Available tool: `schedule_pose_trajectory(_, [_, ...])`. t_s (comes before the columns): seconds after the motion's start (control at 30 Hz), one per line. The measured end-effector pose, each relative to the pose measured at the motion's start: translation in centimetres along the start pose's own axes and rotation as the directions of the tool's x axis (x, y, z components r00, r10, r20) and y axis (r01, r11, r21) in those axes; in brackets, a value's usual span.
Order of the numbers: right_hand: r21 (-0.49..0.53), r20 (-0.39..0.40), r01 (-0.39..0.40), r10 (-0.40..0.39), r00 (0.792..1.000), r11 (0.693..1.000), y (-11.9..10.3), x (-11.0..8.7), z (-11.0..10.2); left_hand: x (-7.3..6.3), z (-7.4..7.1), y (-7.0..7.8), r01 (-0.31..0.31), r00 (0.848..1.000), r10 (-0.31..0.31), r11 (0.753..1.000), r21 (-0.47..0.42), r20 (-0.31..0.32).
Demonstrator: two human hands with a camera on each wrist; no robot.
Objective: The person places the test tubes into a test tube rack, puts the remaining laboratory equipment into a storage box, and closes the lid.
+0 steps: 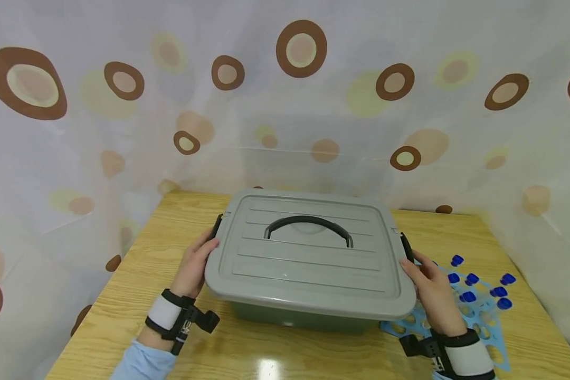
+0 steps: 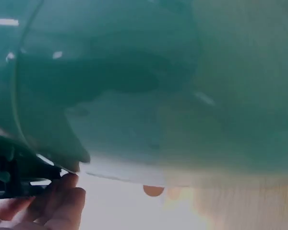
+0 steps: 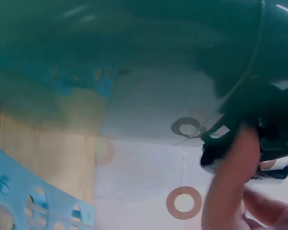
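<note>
A storage box with a grey lid (image 1: pixel 309 264) and a green body (image 1: pixel 299 316) stands between my hands. A black carrying handle (image 1: pixel 309 219) arches over the lid. My left hand (image 1: pixel 195 264) grips the box's left side at a black latch (image 1: pixel 216 227), thumb by the lid rim; in the left wrist view its curled fingers (image 2: pixel 67 203) are at the dark latch. On the right side my right hand (image 1: pixel 432 293) holds the box at the other black latch (image 1: pixel 407 248), its thumb at the lid edge. The glossy green wall (image 3: pixel 149 72) fills much of the right wrist view.
Right of the box, partly under my right hand, lies a light blue board with holes (image 1: pixel 496 338). Several small dark blue pieces (image 1: pixel 472 278) are on and around it. A wooden table (image 1: pixel 133 285) carries everything, with a patterned curtain (image 1: pixel 266 105) behind.
</note>
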State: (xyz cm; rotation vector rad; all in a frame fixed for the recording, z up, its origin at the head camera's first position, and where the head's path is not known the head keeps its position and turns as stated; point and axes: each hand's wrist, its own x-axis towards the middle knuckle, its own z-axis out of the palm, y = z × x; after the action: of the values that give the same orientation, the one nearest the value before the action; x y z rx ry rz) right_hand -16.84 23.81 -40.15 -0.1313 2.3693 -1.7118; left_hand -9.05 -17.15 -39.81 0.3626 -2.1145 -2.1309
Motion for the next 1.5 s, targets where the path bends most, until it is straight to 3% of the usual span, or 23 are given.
schedule_pose_trajectory(0.13, [-0.124,-0.069,-0.008,-0.001,0.998,0.992,-0.4,-0.3,0.1,-0.1,0.2,0.2,-0.014,1.000,0.014,1.000,0.014,0.013])
schedule_pose_trajectory(0.43, [-0.219,-0.057,-0.014,0.001,0.998,0.976,-0.9,-0.7,0.2,-0.3,0.4,0.4,-0.027,0.997,0.028,1.000,-0.010,0.069])
schedule_pose_trajectory(0.7, [-0.217,-0.030,-0.036,0.030,0.999,0.975,-1.1,-0.6,0.0,-0.3,0.4,0.1,-0.006,0.999,0.006,1.000,-0.002,0.037])
schedule_pose_trajectory(1.17, [-0.281,-0.027,-0.014,0.006,1.000,0.960,-1.4,-0.7,-0.1,-0.5,0.2,0.0,-0.054,0.998,0.051,0.996,0.068,0.047])
schedule_pose_trajectory(1.3, [-0.356,-0.024,0.046,-0.059,0.998,0.933,-2.0,-0.7,-0.3,-0.4,0.1,0.3,-0.095,0.995,0.091,0.984,0.150,0.030])
schedule_pose_trajectory(1.5, [-0.524,-0.019,0.089,-0.116,0.993,0.847,-3.1,-0.3,0.1,-0.2,-0.1,0.7,-0.103,0.995,0.102,0.974,0.200,0.018])
